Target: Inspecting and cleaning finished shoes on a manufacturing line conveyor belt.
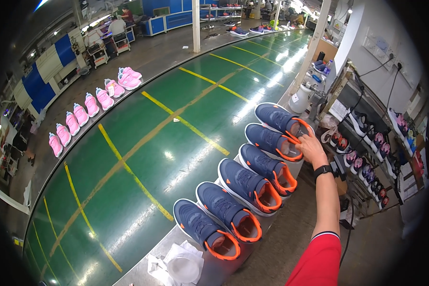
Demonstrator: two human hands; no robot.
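Observation:
My right hand [311, 149], with a black band on the wrist, is at the heel end of the two farthest navy sneakers. Its fingers are bent and closed on the orange-lined collar of the second sneaker [267, 139]. The farthest sneaker [275, 116] lies right beside it, its heel close to my fingers. Nearer to me stand several matching sneakers [243, 176] in a slanted row, toes toward the green belt and heels toward me. The fingertips are partly hidden in the collar. My left hand is out of view.
The green belt [143, 138] has yellow cross lines, with pink sneakers [91, 105] along its far edge. Crumpled white cloth [178, 264] lies on the near metal ledge. To the right are a white container [299, 99] and a rack of shoes [367, 157].

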